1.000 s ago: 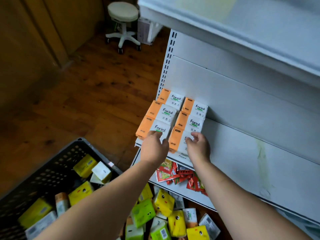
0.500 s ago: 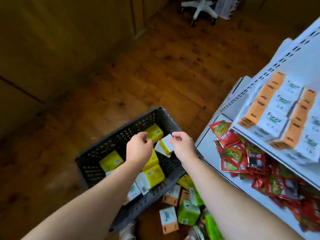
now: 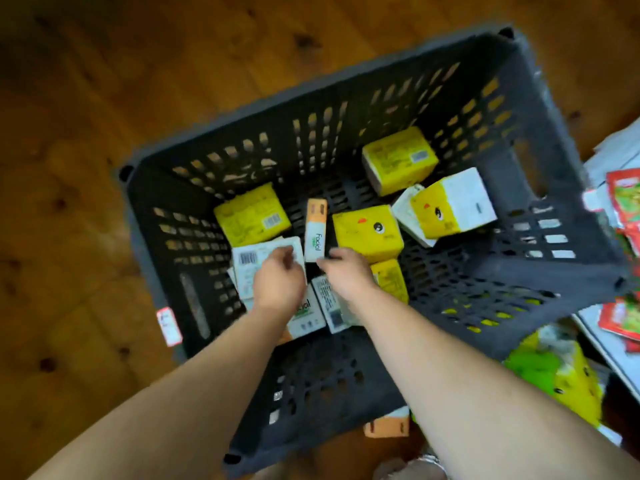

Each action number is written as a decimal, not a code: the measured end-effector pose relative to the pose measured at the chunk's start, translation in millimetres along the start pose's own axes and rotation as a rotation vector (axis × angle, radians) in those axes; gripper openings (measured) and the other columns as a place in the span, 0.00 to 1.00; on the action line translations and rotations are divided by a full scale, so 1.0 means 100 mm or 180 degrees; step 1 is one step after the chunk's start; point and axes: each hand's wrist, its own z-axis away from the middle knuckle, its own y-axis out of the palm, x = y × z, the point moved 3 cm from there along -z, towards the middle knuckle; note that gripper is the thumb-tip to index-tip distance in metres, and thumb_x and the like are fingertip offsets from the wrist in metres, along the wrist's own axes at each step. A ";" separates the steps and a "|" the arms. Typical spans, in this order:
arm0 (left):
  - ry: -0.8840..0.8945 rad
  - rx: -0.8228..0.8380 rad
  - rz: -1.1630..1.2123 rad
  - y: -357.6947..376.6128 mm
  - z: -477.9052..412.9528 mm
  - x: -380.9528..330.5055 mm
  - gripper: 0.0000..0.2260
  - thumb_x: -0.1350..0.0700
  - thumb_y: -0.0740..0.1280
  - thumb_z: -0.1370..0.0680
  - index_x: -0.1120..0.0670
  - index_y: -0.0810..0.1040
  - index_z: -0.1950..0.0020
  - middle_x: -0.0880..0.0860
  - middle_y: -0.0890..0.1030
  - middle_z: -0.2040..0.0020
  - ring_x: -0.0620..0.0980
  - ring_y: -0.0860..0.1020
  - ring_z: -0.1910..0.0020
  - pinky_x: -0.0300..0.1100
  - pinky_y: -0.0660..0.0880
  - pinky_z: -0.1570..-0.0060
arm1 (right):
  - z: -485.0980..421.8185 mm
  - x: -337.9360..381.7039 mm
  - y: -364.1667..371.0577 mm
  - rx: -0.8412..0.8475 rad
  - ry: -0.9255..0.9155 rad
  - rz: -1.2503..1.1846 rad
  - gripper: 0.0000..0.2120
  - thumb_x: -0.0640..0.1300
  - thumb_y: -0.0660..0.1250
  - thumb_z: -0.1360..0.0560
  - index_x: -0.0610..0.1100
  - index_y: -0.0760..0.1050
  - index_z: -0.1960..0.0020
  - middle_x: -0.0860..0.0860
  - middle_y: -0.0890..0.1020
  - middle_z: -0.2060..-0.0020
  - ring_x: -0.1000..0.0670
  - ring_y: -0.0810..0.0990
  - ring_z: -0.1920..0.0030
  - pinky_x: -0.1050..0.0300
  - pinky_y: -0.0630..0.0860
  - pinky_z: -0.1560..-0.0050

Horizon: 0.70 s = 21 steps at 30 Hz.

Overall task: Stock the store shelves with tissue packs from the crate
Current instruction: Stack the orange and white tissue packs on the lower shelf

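Wooden floorboards [image 3: 86, 168] run under a dark slotted crate [image 3: 571, 209], and the pick I am lining up sits near its middle: a slim orange-and-white tissue pack [image 3: 316, 233] standing on its narrow side. Its long axis runs straight away from me, orange end far, white end toward the hands. That near end lies just beyond the fingertips, in the gap between both hands.

I judge the right hand [image 3: 348, 277] the nearer, with its curled fingers right at the pack's near corner. The left hand [image 3: 278, 289] sits just beside on the other side, fingers bent over a white barcode pack [image 3: 251, 263]. Blur keeps me from telling whether either hand grips anything.

A yellow face pack [image 3: 367, 232] crowds the slim pack's right flank, so I expect little finger room there. The left flank looks freer, with another yellow pack [image 3: 252, 216] a little apart. Further yellow packs [image 3: 398, 159] lie toward the far right corner. Outside the crate, red sachets [image 3: 623, 202] sit on a shelf edge and green packs [image 3: 540, 368] lie on the floor.
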 end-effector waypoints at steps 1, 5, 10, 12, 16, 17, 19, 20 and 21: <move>0.0052 -0.0126 0.0093 0.04 -0.15 -0.01 0.16 0.59 0.59 0.21 0.56 0.72 0.33 0.58 0.77 0.37 0.59 0.75 0.39 0.50 0.72 0.39 | -0.14 0.01 0.05 -0.0100 -0.0035 0.0024 0.14 0.44 0.65 0.25 0.40 0.77 0.41 0.43 0.81 0.43 0.42 0.78 0.44 0.54 0.73 0.50; 0.0491 -0.0422 0.0093 0.16 -0.70 -0.21 0.15 0.60 0.59 0.21 0.58 0.74 0.35 0.60 0.78 0.38 0.58 0.74 0.37 0.43 0.70 0.40 | -0.54 0.03 0.20 -0.0301 -0.0019 -0.0025 0.16 0.45 0.65 0.25 0.41 0.75 0.39 0.41 0.80 0.43 0.40 0.78 0.43 0.55 0.71 0.52; 0.0466 0.0185 -0.1033 0.49 -0.98 -0.46 0.13 0.56 0.64 0.24 0.62 0.78 0.44 0.63 0.79 0.42 0.60 0.76 0.42 0.45 0.71 0.50 | -0.70 -0.04 0.31 0.0070 -0.0178 -0.0307 0.15 0.42 0.58 0.21 0.42 0.71 0.35 0.44 0.77 0.39 0.44 0.75 0.39 0.61 0.68 0.51; 0.0395 0.0187 -0.1185 0.49 -0.97 -0.47 0.15 0.53 0.68 0.26 0.62 0.78 0.44 0.62 0.79 0.43 0.59 0.77 0.43 0.44 0.71 0.52 | -0.65 -0.04 0.32 0.0074 -0.0141 -0.0549 0.15 0.40 0.59 0.22 0.41 0.72 0.36 0.43 0.77 0.40 0.43 0.76 0.40 0.57 0.71 0.48; 0.0356 -0.0010 -0.0387 0.22 -0.69 -0.50 0.09 0.59 0.67 0.26 0.59 0.77 0.47 0.61 0.80 0.49 0.59 0.77 0.48 0.44 0.71 0.53 | -0.34 0.00 0.16 0.0033 -0.0082 -0.1302 0.21 0.35 0.62 0.25 0.47 0.72 0.34 0.45 0.79 0.40 0.44 0.77 0.41 0.50 0.75 0.41; 0.0302 0.0041 0.0034 0.13 -0.57 -0.52 0.05 0.61 0.66 0.26 0.58 0.77 0.51 0.60 0.80 0.53 0.58 0.77 0.52 0.43 0.71 0.56 | -0.21 0.02 0.06 0.0076 -0.0076 -0.1414 0.21 0.35 0.61 0.25 0.48 0.71 0.33 0.48 0.77 0.38 0.46 0.76 0.41 0.54 0.75 0.43; 0.0080 0.0207 0.0852 -0.07 -0.25 -0.63 0.05 0.63 0.63 0.26 0.55 0.73 0.60 0.56 0.76 0.62 0.55 0.75 0.61 0.42 0.70 0.62 | 0.05 0.07 -0.23 -0.0060 -0.0088 -0.1456 0.21 0.37 0.62 0.24 0.48 0.69 0.32 0.49 0.74 0.36 0.50 0.74 0.43 0.58 0.71 0.49; -0.0027 0.0315 0.1165 -0.15 -0.08 -0.70 0.07 0.64 0.62 0.25 0.55 0.71 0.62 0.54 0.74 0.64 0.54 0.74 0.62 0.42 0.70 0.61 | 0.18 0.09 -0.38 -0.0174 -0.0048 -0.1504 0.22 0.38 0.63 0.24 0.48 0.67 0.31 0.49 0.72 0.36 0.50 0.74 0.44 0.58 0.70 0.50; -0.0104 0.0418 0.1362 -0.22 0.07 -0.79 0.07 0.64 0.61 0.26 0.55 0.70 0.62 0.54 0.73 0.64 0.55 0.74 0.61 0.44 0.71 0.58 | 0.31 0.12 -0.53 -0.0255 0.0009 -0.1587 0.24 0.39 0.65 0.25 0.48 0.65 0.30 0.49 0.72 0.35 0.50 0.74 0.44 0.57 0.70 0.52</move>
